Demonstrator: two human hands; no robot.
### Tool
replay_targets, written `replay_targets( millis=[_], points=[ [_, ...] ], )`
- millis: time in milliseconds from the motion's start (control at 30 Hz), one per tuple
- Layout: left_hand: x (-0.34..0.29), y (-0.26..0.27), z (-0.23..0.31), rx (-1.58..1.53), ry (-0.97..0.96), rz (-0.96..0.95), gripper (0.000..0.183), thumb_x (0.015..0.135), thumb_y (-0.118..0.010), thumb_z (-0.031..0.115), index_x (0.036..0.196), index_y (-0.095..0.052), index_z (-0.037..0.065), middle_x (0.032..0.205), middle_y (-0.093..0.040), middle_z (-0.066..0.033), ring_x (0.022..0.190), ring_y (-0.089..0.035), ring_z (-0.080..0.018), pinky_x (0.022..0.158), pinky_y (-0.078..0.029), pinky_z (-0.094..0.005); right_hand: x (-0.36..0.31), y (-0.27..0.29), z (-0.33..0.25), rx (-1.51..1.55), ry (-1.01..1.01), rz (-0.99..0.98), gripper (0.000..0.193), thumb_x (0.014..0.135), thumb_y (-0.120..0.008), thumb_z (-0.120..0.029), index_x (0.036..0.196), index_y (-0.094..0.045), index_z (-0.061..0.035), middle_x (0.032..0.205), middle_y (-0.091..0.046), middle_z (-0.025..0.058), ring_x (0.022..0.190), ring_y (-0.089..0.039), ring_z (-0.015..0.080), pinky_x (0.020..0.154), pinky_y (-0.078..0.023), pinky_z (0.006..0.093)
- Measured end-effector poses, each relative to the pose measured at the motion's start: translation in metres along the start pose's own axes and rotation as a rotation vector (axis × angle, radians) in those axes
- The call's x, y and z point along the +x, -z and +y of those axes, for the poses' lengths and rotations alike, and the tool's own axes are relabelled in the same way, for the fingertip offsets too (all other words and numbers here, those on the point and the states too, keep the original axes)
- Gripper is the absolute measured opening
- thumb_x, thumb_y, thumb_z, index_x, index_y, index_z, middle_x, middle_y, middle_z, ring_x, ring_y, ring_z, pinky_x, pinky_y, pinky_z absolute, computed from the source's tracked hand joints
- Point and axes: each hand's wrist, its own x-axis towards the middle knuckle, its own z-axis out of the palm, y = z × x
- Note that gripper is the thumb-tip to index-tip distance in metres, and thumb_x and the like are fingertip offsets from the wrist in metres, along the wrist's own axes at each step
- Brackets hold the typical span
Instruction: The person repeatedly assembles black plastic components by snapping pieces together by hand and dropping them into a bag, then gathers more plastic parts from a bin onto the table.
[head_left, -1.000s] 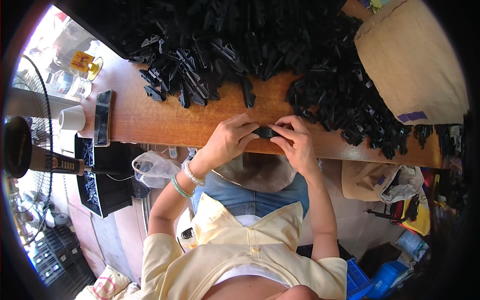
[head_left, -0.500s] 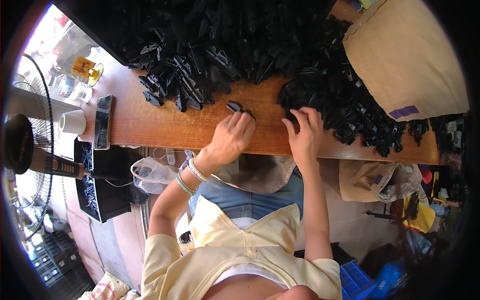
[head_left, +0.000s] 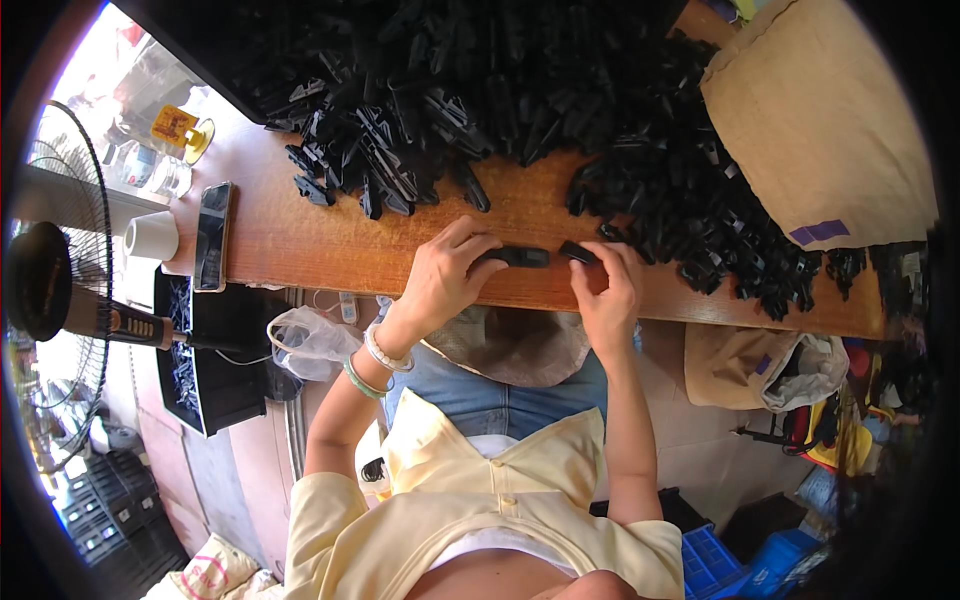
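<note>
My left hand (head_left: 448, 275) is closed on a long black plastic part (head_left: 522, 257), held level above the front of the wooden table (head_left: 380, 250). Pinched in my right hand (head_left: 608, 290) is a smaller black plastic piece (head_left: 577, 252). A narrow gap separates the two pieces, which point toward each other. Beyond my left hand lies a heap of long black parts (head_left: 385, 155). Close by my right hand spreads a pile of small black pieces (head_left: 690, 210).
At the table's left stand a phone (head_left: 212, 237), a white cup (head_left: 152, 236) and a yellow object on a stand (head_left: 180, 130). A fan (head_left: 60, 280) is at far left. A large tan cloth bag (head_left: 820, 120) rests at right. Below left sits a black bin (head_left: 225, 350).
The long black part is now turned level in my left hand, pointing right. My right hand has come away from the pile edge with a small black piece between its fingers.
</note>
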Motion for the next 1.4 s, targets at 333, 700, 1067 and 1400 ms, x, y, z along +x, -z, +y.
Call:
replay_targets(
  millis=[333, 700, 1067, 1400],
  points=[
    [-0.002, -0.003, -0.002, -0.063, -0.015, -0.03, 0.022, 0.075, -0.076, 0.005, 0.093, -0.068, -0.002, 0.093, -0.062, -0.0122, 0.081, -0.063, -0.0303, 0.07, -0.052, -0.0361, 0.014, 0.014, -0.008, 0.183, -0.042, -0.29, 0.026, 0.08, -0.073, -0.001, 0.105, -0.069, 0.0018, 0.089, -0.064, 0.0083, 0.079, -0.06, 0.0196, 0.07, -0.048, 0.0307],
    [0.001, -0.005, 0.004, -0.166, -0.046, -0.074, 0.019, 0.079, -0.072, 0.005, 0.095, -0.067, -0.003, 0.092, -0.061, -0.0136, 0.078, -0.063, -0.0324, 0.068, -0.052, -0.0385, 0.005, -0.005, -0.013, 0.144, 0.104, -0.24, 0.025, 0.076, -0.075, 0.0, 0.101, -0.071, 0.0003, 0.094, -0.061, 0.0076, 0.087, -0.058, 0.0253, 0.076, -0.046, 0.0362],
    [0.049, 0.022, -0.024, 0.671, -0.41, -0.147, 0.014, 0.068, -0.062, 0.002, 0.082, -0.065, -0.001, 0.095, -0.06, -0.0099, 0.091, -0.057, -0.0224, 0.075, -0.048, -0.0321, 0.014, 0.028, 0.012, -0.229, 0.165, 0.08, 0.019, 0.078, -0.075, -0.003, 0.095, -0.067, -0.0023, 0.098, -0.059, 0.0074, 0.084, -0.058, 0.0256, 0.072, -0.046, 0.0363],
    [0.052, 0.002, 0.027, 0.221, -0.234, -0.457, 0.015, 0.077, -0.064, 0.004, 0.091, -0.061, 0.001, 0.1, -0.06, -0.0134, 0.096, -0.058, -0.0323, 0.083, -0.048, -0.0394, -0.004, 0.022, 0.01, 0.103, -0.074, 0.029, 0.014, 0.093, -0.061, -0.009, 0.107, -0.062, -0.0033, 0.096, -0.058, 0.0046, 0.085, -0.056, 0.0138, 0.071, -0.043, 0.0272]
  ],
)
